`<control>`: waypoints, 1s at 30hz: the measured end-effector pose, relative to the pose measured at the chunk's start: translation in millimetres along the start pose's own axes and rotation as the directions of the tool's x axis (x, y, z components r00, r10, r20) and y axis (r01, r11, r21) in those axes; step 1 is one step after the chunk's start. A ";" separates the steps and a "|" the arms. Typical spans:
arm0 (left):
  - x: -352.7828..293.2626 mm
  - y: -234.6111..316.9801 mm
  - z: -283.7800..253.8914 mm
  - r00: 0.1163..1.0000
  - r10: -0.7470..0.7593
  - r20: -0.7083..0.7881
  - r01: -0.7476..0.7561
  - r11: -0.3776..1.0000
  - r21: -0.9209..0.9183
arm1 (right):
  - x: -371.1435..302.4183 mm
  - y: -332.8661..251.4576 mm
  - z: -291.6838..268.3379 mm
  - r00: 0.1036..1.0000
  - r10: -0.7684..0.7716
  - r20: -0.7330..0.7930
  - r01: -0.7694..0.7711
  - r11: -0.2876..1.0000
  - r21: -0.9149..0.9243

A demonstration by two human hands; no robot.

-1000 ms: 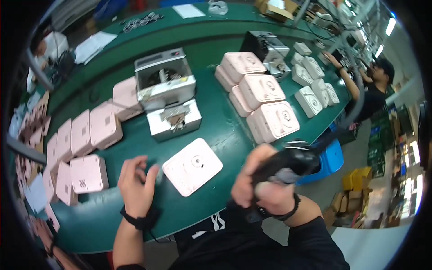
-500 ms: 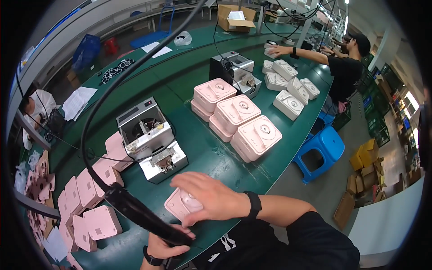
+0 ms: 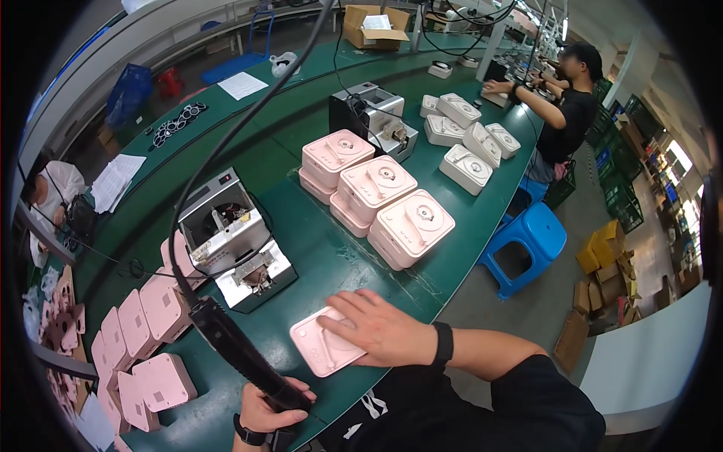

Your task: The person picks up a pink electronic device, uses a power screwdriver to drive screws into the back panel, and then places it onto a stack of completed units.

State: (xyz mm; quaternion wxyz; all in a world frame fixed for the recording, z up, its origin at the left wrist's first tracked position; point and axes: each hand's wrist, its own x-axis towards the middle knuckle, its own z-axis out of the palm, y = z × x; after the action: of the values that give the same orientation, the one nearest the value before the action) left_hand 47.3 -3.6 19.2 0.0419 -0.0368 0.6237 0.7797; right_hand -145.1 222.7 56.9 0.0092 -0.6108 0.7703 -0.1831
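My left hand (image 3: 263, 416) is wrapped around the lower part of a black electric screwdriver (image 3: 239, 348), which leans up and to the left on its cable; its tip is hidden. My right hand (image 3: 388, 331) lies over a square pink plastic housing (image 3: 307, 340) at the near edge of the green table. Its fingers spread across the top face and its thumb is hidden at the near side. A raised bar and a round recess show on the housing, partly under the fingers.
Two metal machines (image 3: 245, 241), (image 3: 384, 124) stand on the green table (image 3: 301, 260). Stacked pink housings (image 3: 414, 218) are beyond my right hand; several more pink parts (image 3: 154, 309) lie left. White housings (image 3: 467, 169), a blue stool (image 3: 531, 241) and a co-worker (image 3: 568, 98) are farther right.
My right hand has shifted right, its fingers now flatter over the pink housing, uncovering more of its face. The rounded pale piece seen under the palm is out of sight. The co-worker's arm has drawn back.
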 end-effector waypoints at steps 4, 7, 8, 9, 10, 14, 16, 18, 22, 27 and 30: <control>1.6 -0.2 -1.1 0.999 0.003 0.032 -0.004 0.999 0.047 | -17.4 14.1 -13.3 0.999 -0.004 0.035 0.003 0.999 0.034; 2.3 -0.4 -2.6 1.000 0.006 0.027 -0.007 0.999 0.042 | -24.6 24.1 -44.2 0.993 -0.004 -0.119 0.007 1.000 0.028; 1.5 -0.9 -2.3 1.000 0.004 0.026 -0.005 0.999 0.037 | -26.7 26.9 -57.6 0.981 0.000 -0.194 0.006 1.000 0.028; 1.2 -1.5 -1.6 1.000 0.004 0.026 -0.005 0.999 0.035 | -28.2 29.8 -73.5 0.960 0.002 -0.279 -0.009 1.000 -0.024; 0.6 -2.1 -1.0 1.000 0.008 0.017 -0.008 1.000 0.024 | -29.2 35.6 -89.2 0.932 -0.001 -0.362 -0.027 0.997 -0.074; -0.1 -2.4 -3.1 1.000 0.022 0.017 -0.022 1.000 0.013 | -40.5 78.4 -133.5 0.846 0.169 -0.505 -0.251 0.963 -0.099; 0.5 -3.5 -3.1 0.999 0.037 0.023 -0.038 0.999 0.032 | -52.4 109.3 -138.3 0.766 0.313 -0.561 -0.391 0.920 -0.020; 5.1 -3.0 0.0 0.998 0.042 0.039 -0.043 0.999 0.024 | -74.2 146.9 -135.5 0.520 0.656 -0.547 -0.688 0.701 0.188; 5.0 -3.9 1.2 0.999 0.035 0.025 -0.036 0.999 0.031 | -82.9 192.5 -108.6 0.509 0.731 -0.455 -0.799 0.598 0.067; 4.6 -6.1 2.6 0.999 0.016 0.028 -0.018 0.999 0.045 | -68.9 236.0 -72.1 0.457 0.736 -0.499 -0.818 0.568 0.089; 7.0 -4.0 5.3 0.999 0.012 0.033 -0.014 0.998 0.054 | -60.6 244.4 -71.6 0.359 0.667 -0.653 -0.769 0.607 0.198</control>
State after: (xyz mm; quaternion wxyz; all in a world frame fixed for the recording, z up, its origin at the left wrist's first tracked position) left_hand 40.8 2.5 15.7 0.0479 -0.0191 0.6441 0.7632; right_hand -375.9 344.9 39.4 -0.2326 -0.0994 0.9160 -0.3115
